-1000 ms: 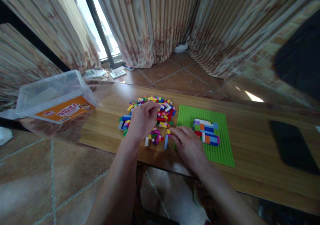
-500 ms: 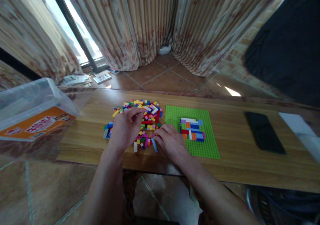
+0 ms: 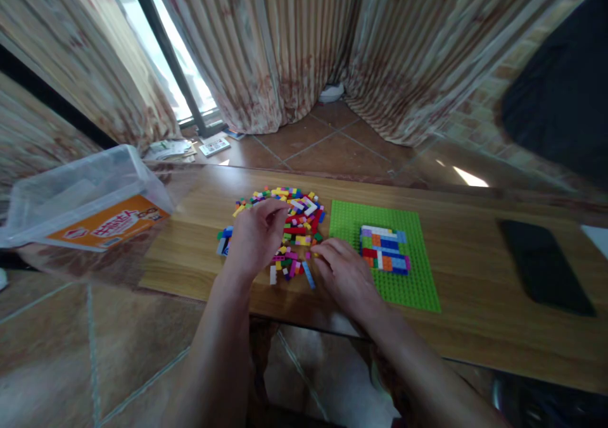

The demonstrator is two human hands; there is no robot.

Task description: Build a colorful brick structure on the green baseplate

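A loose heap of colourful toy bricks point(image 3: 297, 231) lies on the wooden table. Over its left part is my left hand point(image 3: 259, 235), thumb and forefinger pinched together; whatever is between them is too small to make out. My right hand point(image 3: 346, 273) rests at the heap's right edge with its fingers curled together, and a tiny pink piece shows by the fingertips. Just left of that hand lies a long light-blue brick point(image 3: 308, 275). A flat block of joined multicoloured bricks point(image 3: 384, 249) sits on a green studded baseplate point(image 3: 422, 282), to the right of my right hand.
At the table's left end stands a clear plastic box point(image 3: 90, 194) with an orange label. A dark flat phone-like slab point(image 3: 544, 266) lies on the right, near a white sheet point(image 3: 596, 237). Patterned curtains point(image 3: 294, 48) hang beyond the table point(image 3: 190, 238).
The whole view has swung left, so everything appears further right. Both hands keep nearly the same pose over the bricks, with the right fingertips slightly shifted near the pink piece.
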